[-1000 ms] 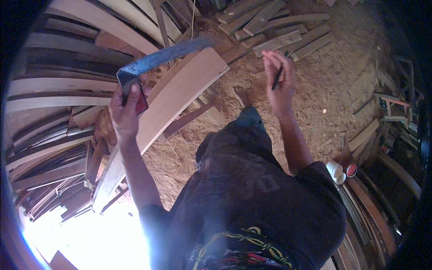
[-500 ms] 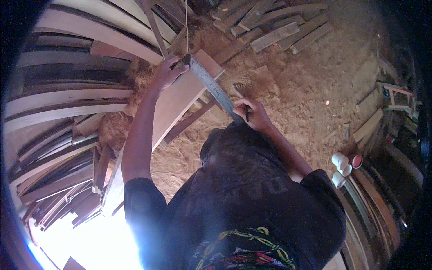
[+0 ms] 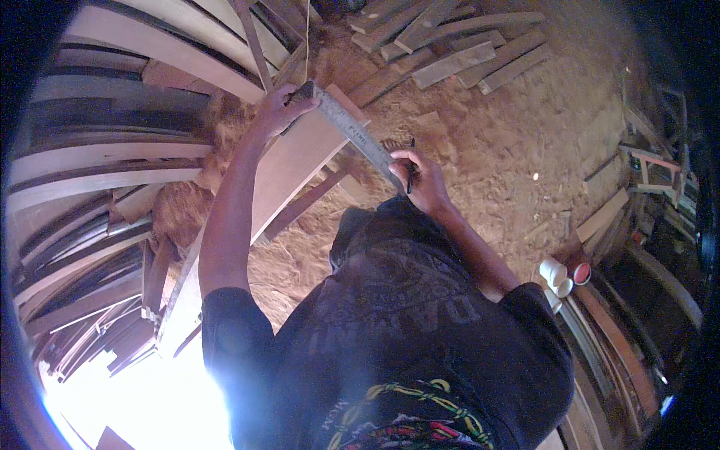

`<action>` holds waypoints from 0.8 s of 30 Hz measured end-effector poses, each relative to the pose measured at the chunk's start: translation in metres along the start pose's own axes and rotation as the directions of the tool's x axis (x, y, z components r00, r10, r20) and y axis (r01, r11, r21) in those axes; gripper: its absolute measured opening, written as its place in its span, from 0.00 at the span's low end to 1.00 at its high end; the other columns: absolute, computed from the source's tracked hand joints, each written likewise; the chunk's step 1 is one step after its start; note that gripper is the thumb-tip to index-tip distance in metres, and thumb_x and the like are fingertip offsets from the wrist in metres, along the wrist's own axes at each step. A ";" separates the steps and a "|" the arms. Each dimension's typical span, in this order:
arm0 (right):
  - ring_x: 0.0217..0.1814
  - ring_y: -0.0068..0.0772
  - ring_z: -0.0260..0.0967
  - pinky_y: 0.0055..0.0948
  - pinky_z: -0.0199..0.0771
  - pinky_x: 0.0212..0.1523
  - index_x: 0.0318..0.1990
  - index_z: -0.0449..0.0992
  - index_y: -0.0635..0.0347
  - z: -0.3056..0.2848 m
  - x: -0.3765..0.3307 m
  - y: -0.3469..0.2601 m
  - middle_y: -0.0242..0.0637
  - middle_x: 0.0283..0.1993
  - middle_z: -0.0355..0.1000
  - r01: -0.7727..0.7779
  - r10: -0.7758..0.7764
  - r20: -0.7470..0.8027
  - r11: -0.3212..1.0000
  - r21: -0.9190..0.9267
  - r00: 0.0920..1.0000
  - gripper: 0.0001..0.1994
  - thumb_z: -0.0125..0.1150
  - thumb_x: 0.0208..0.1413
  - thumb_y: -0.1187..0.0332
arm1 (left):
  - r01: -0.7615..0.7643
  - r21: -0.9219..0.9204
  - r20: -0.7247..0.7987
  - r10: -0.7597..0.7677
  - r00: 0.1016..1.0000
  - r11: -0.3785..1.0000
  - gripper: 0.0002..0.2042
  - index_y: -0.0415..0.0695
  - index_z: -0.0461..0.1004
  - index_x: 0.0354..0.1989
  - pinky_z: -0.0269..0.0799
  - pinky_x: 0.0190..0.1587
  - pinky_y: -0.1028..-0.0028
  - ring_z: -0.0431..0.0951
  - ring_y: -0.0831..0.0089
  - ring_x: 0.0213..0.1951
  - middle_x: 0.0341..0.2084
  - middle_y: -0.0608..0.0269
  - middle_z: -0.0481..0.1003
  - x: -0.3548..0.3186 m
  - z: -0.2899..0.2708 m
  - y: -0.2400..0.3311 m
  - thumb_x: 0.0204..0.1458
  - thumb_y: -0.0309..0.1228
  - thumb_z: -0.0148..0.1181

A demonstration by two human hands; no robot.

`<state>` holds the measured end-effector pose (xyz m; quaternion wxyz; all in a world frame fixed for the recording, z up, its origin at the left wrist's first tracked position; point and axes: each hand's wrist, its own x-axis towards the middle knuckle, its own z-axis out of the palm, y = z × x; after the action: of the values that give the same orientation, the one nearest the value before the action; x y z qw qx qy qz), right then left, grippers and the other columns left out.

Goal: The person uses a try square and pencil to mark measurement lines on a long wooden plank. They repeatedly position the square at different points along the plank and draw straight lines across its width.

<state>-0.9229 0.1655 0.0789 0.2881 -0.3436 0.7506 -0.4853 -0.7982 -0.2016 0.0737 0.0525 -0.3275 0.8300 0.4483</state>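
A long pale board (image 3: 298, 166) runs from the lower left up toward the middle of the view. Across its far end lies a try square with a grey metal blade (image 3: 351, 130) and a dark stock (image 3: 301, 93). My left hand (image 3: 274, 114) is closed around the stock at the board's left edge. With a dark pen (image 3: 411, 166) in its fingers, my right hand (image 3: 424, 183) is by the blade's near end, past the board's right edge. Whether those fingers also touch the blade is hard to make out.
Stacks of planks (image 3: 112, 157) fill the left side. Wood offcuts (image 3: 454, 64) lie on the sawdust-covered ground (image 3: 495, 157) at the far side. White containers (image 3: 553, 271) and a red-topped one (image 3: 581, 274) stand at the right. Bright light floods the lower left.
The pen has turned more upright, its upper end now rising above my right hand, which has shifted slightly. My left hand stays on the square's stock. The whole view has shifted slightly.
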 end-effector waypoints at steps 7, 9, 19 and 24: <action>0.41 0.31 0.83 0.32 0.80 0.45 0.52 0.81 0.59 0.002 0.005 -0.008 0.41 0.39 0.83 -0.050 0.050 0.035 0.999 0.008 0.998 0.13 0.71 0.63 0.68 | 0.107 -0.031 -0.005 -0.108 0.994 0.994 0.30 0.43 0.83 0.46 0.74 0.38 0.71 0.78 0.76 0.33 0.31 0.67 0.81 0.013 -0.001 -0.022 0.46 0.57 0.79; 0.41 0.31 0.83 0.31 0.80 0.44 0.52 0.81 0.60 0.003 0.006 -0.007 0.40 0.38 0.83 -0.032 0.031 0.022 0.999 0.034 0.999 0.13 0.71 0.63 0.68 | 0.129 -0.013 0.030 -0.128 0.991 0.992 0.29 0.44 0.82 0.53 0.76 0.47 0.71 0.79 0.75 0.38 0.36 0.69 0.83 0.019 0.000 -0.027 0.52 0.53 0.76; 0.41 0.27 0.82 0.30 0.79 0.43 0.52 0.81 0.60 0.001 0.002 -0.010 0.40 0.38 0.83 -0.031 0.030 0.053 0.999 0.017 0.998 0.12 0.70 0.63 0.69 | 0.091 -0.058 0.036 -0.089 0.995 0.994 0.35 0.42 0.82 0.54 0.76 0.53 0.68 0.81 0.71 0.45 0.43 0.62 0.83 0.009 -0.003 -0.004 0.47 0.58 0.77; 0.39 0.26 0.80 0.29 0.78 0.42 0.51 0.80 0.59 0.002 0.002 -0.012 0.37 0.36 0.82 -0.012 0.011 0.029 1.000 0.028 1.000 0.11 0.70 0.64 0.69 | 0.080 -0.090 -0.002 -0.081 0.997 0.993 0.36 0.41 0.81 0.56 0.75 0.56 0.67 0.81 0.68 0.48 0.46 0.60 0.83 0.004 0.001 0.003 0.46 0.58 0.78</action>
<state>-0.9201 0.1591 0.0893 0.3066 -0.3421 0.7414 -0.4892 -0.8034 -0.2017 0.0742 0.0536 -0.3639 0.7952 0.4820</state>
